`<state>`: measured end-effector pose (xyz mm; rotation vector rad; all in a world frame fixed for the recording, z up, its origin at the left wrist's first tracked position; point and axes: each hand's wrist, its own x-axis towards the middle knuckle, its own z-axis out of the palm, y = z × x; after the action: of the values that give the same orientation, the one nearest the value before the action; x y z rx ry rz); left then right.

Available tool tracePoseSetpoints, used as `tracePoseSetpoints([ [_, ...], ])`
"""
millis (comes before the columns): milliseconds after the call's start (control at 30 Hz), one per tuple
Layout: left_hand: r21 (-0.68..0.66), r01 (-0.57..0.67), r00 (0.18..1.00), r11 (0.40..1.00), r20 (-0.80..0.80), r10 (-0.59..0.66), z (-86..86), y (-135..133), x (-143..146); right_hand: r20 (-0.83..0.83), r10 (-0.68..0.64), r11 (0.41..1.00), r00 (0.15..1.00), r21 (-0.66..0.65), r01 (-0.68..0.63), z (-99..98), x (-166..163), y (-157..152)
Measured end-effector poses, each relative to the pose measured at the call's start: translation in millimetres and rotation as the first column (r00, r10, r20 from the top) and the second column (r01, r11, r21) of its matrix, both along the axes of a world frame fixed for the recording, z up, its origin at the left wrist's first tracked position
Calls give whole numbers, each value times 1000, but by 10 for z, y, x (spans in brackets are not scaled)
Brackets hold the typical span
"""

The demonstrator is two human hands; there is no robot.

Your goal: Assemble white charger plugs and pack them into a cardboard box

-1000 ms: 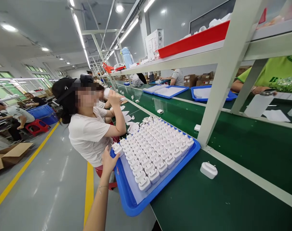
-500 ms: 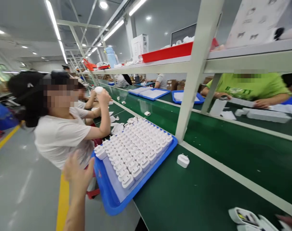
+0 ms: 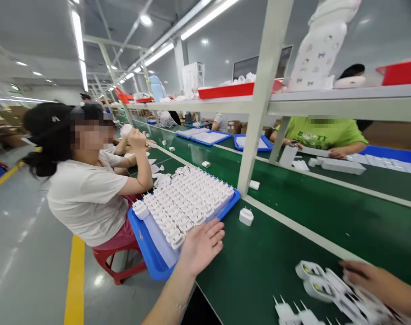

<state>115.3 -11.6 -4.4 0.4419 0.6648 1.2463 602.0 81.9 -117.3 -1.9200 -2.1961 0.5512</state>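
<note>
My left hand [image 3: 203,247] is open, palm up with its fingers apart, and holds nothing. It hovers over the near right edge of a blue tray [image 3: 154,270] full of white plug adapters [image 3: 192,194] set in rows, prongs up. My right hand [image 3: 378,280], somewhat blurred, stretches its fingers over a cluster of open white plug housings [image 3: 322,282]; the housings show dark and yellow parts inside. No object shows in its fingers. Several white two-pin plug pieces [image 3: 287,311] lie at the bottom edge. One adapter [image 3: 246,216] stands alone on the green bench.
A shelf post [image 3: 256,126] rises behind the tray. At the left, a co-worker in a white shirt [image 3: 86,194] sits on a red stool [image 3: 115,271]. Across the bench, a person in a green shirt [image 3: 320,133] handles white pieces. Blue trays [image 3: 253,149] stand on the far side.
My left hand has moved right, from the tray's left side to its near right edge. My right hand has come further into view over the housings. The view has shifted to the right and down.
</note>
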Motion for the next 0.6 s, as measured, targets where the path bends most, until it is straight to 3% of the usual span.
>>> tracePoseSetpoints([
  [33, -62, 166, 986, 984, 43, -164, -61, 76, 199, -6, -24, 994, 1000, -107, 23, 148, -96, -29],
  [100, -153, 423, 906, 893, 53, -420, -161, 182, 557, 84, -71, 985, 994, -154, 83, 386, -283, -57],
  [167, -153, 509, 858, 847, 21, -512, -209, 169, 804, 105, -60, 982, 993, -171, 77, 519, -429, -69],
  [267, 12, 454, 889, 891, -82, -451, -226, -113, 876, 73, -88, 977, 993, -189, 101, 586, -547, -116],
  [333, 90, 462, 873, 882, -220, -435, -275, -367, 765, 36, -119, 973, 992, -196, 124, 608, -575, -151],
  [400, 61, 436, 862, 898, -313, -398, -364, -555, 619, -10, -149, 966, 989, -216, 144, 646, -582, -178],
  [500, -30, 290, 886, 957, -370, -280, -438, -645, 485, -81, -188, 952, 979, -259, 161, 735, -568, -216],
  [600, 29, 254, 870, 967, -443, -216, -320, -555, 526, -146, -179, 953, 973, -273, 134, 822, -541, -258],
])
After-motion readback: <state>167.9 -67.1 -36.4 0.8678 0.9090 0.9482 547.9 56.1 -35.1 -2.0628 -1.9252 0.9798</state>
